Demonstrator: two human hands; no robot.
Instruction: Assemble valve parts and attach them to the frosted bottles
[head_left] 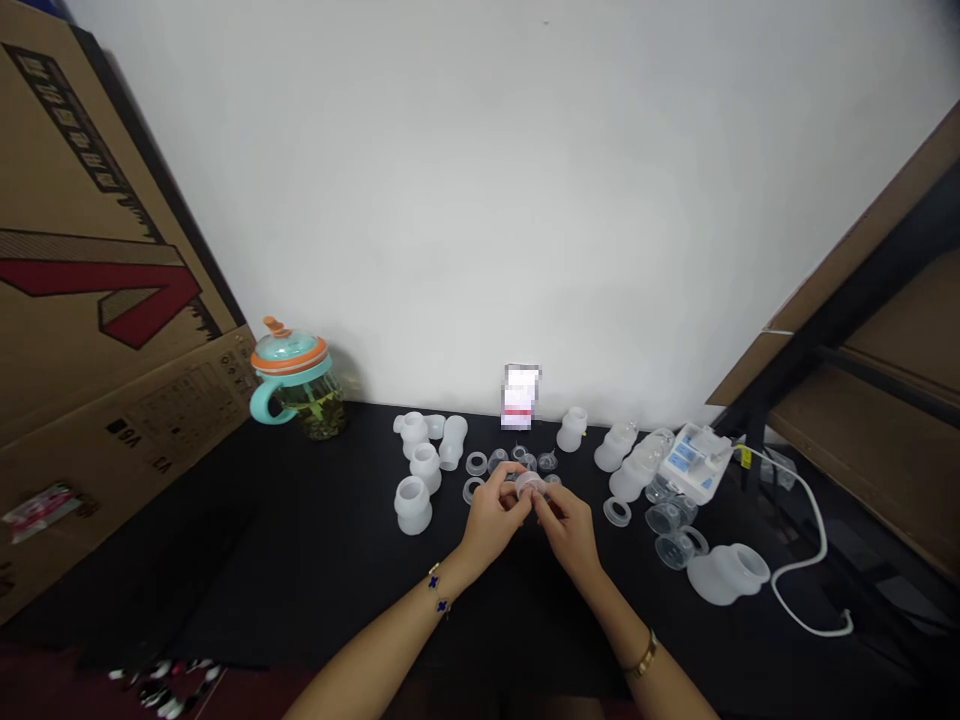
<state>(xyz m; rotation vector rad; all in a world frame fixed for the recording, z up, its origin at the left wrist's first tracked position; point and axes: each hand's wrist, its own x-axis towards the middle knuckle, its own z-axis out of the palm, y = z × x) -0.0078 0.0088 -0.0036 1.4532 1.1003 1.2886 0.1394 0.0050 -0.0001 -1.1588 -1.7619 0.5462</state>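
Above the black table, my left hand (pixel 493 510) and my right hand (pixel 568 525) both grip a translucent bottle collar ring (pixel 530 484), fingers closed round its edge. Behind it lie several clear bottle nipples (pixel 547 461) and loose collar rings (pixel 476 463), partly covered by my fingers. To the left, several white translucent baby bottle bodies (pixel 413 505) stand or lie in a group. Right of my hands, another collar ring (pixel 617 512) lies flat near assembled bottles (pixel 616 446). Whether a nipple sits inside the held ring cannot be made out.
A teal-lidded glass teapot (pixel 300 385) stands at the back left beside a large cardboard box (pixel 112 300). A blurred phone-like screen (pixel 520 397) leans on the wall. At right are a white box (pixel 697 460), clear caps (pixel 675 549), a bottle (pixel 727 574) and a white cable (pixel 821 520).
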